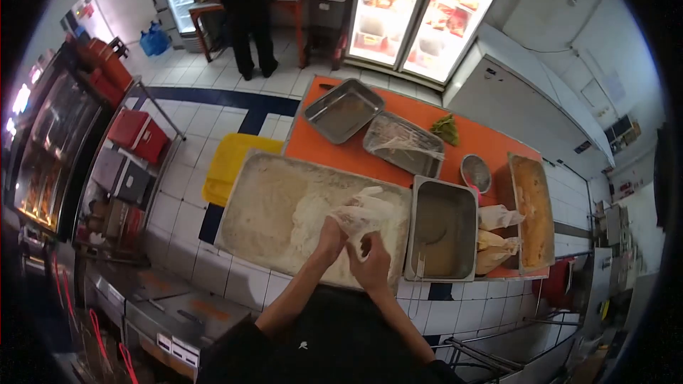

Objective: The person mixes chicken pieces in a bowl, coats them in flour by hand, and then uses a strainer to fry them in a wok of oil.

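A large metal tray (pixel 249 238) holds a layer of white flour-like powder (pixel 309 217). Above its right half is a thin, whitish plastic bag (pixel 363 215), crumpled and partly see-through; what is inside cannot be made out. My left hand (pixel 331 239) is closed on the near left side of the bag. Close beside it, my right hand (pixel 371 262) has its fingers curled at the bag's near edge, thumb and forefinger bent together. The exact grip of both hands is partly hidden.
Right of the tray stands a deep metal pan (pixel 445 203) with cloudy liquid. Beyond it are filled plastic bags (pixel 498 250), a small bowl (pixel 475 173) and a long pan of orange-brown contents (pixel 533 206). Two more pans (pixel 343 110) lie behind. A person (pixel 242 14) stands far back.
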Available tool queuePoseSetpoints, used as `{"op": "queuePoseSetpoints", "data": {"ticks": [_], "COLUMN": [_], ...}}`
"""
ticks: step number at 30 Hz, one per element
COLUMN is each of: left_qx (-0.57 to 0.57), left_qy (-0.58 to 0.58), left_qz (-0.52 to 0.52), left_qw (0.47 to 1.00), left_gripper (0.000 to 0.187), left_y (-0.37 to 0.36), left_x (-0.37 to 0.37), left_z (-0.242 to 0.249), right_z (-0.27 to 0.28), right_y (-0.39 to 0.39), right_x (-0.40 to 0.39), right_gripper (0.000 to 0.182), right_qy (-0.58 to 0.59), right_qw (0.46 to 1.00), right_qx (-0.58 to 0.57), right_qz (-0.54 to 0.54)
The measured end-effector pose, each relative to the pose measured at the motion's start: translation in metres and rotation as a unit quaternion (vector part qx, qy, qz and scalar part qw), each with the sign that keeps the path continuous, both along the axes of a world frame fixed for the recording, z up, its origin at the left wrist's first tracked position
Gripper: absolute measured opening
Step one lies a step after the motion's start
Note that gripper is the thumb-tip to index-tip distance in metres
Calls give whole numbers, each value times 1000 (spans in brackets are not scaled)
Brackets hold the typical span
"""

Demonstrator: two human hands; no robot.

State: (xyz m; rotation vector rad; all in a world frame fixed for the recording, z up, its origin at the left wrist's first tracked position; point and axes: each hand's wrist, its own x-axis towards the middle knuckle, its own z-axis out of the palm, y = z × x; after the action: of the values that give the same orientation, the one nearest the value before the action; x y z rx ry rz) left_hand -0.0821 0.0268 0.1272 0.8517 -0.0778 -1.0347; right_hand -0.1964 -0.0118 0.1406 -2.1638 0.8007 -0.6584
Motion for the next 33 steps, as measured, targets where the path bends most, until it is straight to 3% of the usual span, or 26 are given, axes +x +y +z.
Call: {"op": "queuePoseSetpoints", "data": {"ticks": [2, 4, 6, 10, 12, 16, 18, 19, 21, 24, 26, 28, 31, 33], "left_qx": [-47, -19, 35, 47, 108, 86, 36, 37, -62, 29, 35, -55, -121, 112], "left_qy": [20, -20, -133, -214, -173, -159, -34, -33, 29, 67, 21, 85, 192, 33], "left_qz": [29, 28, -18, -39, -65, -148, -113, -113, -195, -149, -116, -62, -82, -6], "left_qw": [998, 999, 990, 975, 977, 972, 992, 992, 978, 986, 992, 993, 970, 993], "left_gripper": [35, 32, 29, 28, 28, 31, 36, 36, 55, 58, 59, 54, 51, 44], "left_y": [5, 7, 5, 1, 3, -4, -4, -6, -1, 3, -5, -12, -18, 11], "left_x": [-7, -7, -1, 4, 5, 17, 16, 19, 30, 22, 20, 20, 47, 55], "left_z": [-12, -24, -28, -9, 15, -9, -22, -34, -55, -36, -42, -53, -165, -114], "right_z": [-4, -11, -12, -13, -13, -3, -3, -3, -6, -14, -20, -19, -29, -21], "right_y": [-11, -18, -18, -17, -17, -10, -11, -13, -17, -12, 0, 17, 27, 19], "right_x": [16, 28, 32, 30, 28, 28, 27, 27, 30, 34, 29, 25, 20, 11], "right_gripper": [26, 25, 25, 23, 23, 22, 21, 19, 17, 14, 12, 13, 21, 23], "right_qy": [-82, -85, -89, -110, -121, -106, -81, -51, -22, -29, -7, -19, -15, 13], "right_qw": [995, 994, 993, 991, 989, 991, 994, 995, 996, 993, 983, 978, 971, 973], "right_qx": [-23, -47, -74, -76, -84, -81, -74, -82, -82, -85, -73, -80, -48, -41], "right_qz": [-42, -40, -36, -14, 4, 23, 9, 13, 24, 71, 171, 190, 233, 226]}}
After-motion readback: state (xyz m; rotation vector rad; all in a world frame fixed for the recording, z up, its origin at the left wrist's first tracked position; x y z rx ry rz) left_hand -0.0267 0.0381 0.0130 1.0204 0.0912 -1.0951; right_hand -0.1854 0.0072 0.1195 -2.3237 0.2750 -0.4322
